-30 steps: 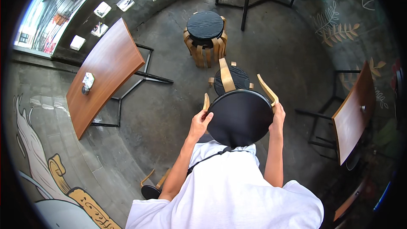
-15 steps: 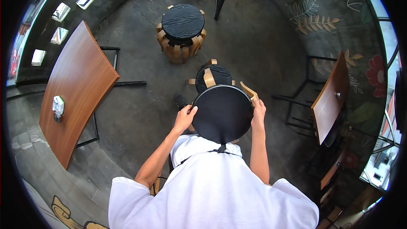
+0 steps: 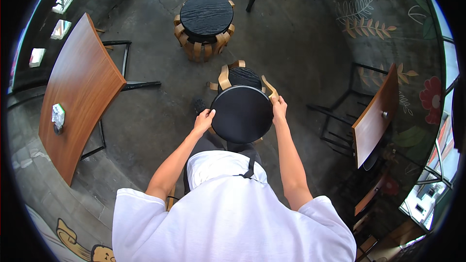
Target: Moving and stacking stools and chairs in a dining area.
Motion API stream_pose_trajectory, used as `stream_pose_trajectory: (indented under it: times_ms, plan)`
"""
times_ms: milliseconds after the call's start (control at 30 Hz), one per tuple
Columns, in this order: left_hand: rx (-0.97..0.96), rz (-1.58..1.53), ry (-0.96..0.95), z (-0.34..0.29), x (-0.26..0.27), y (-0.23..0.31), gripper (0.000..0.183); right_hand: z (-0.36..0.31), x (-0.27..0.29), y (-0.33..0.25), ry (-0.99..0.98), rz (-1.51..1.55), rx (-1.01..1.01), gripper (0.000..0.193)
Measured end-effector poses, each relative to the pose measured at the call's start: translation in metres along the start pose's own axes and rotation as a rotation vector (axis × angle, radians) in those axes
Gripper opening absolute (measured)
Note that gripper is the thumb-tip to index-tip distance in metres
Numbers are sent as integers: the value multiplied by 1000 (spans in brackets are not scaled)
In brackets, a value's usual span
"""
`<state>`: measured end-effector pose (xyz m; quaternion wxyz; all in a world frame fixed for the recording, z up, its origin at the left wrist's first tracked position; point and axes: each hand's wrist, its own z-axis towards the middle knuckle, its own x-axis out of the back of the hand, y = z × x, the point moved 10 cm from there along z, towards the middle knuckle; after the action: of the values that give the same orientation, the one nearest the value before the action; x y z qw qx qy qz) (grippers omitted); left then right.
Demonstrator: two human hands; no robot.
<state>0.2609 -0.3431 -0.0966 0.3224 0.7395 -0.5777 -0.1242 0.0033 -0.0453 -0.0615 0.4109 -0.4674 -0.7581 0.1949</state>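
Between my hands is a stool with a smooth round black seat (image 3: 241, 115) and bent light-wood legs. My left hand (image 3: 204, 121) grips it at the left rim, thumb on the edge of the seat. On the other side my right hand (image 3: 278, 108) is closed around the right side, beside a curved wooden leg (image 3: 269, 87). Just beyond and partly under it shows another stool with a black wood-grain seat (image 3: 245, 76). The held stool covers much of that one, so I cannot tell whether the two touch.
Farther ahead stands a stack of stools (image 3: 206, 15) with black tops and many bent legs. A brown wooden table (image 3: 87, 92) on black metal legs is at the left, carrying a small napkin pack (image 3: 58, 115). Another table (image 3: 376, 116) stands at the right by a painted wall.
My arms have reached farther forward, and the held stool has moved away from my body over the stool beyond. My grip on both sides stays the same.
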Motion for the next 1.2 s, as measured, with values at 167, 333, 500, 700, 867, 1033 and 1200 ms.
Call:
stream_pose_trajectory:
  times_ms: [167, 333, 500, 700, 867, 1033, 1200]
  plan:
    - [169, 37, 196, 46, -11, -52, 48, 40, -59, 14, 26, -319, -141, 63]
    - [234, -130, 350, 97, -38, -85, 45, 90, -76, 16, -41, -378, -145, 67]
    - [189, -197, 361, 140, -76, -81, 44, 157, -91, 26, -89, -386, -74, 71]
    - [274, -274, 398, 168, -91, -87, 50, 199, -116, 29, -185, -417, -28, 68]
    - [195, 127, 352, 169, -97, -74, 68, 173, -147, 33, -411, -732, 247, 57]
    - [193, 76, 214, 168, -101, -76, 60, 135, -144, 65, -448, -713, 209, 53]
    - [64, -7, 123, 142, -90, -39, 38, 66, -111, 101, -354, -456, 108, 40]
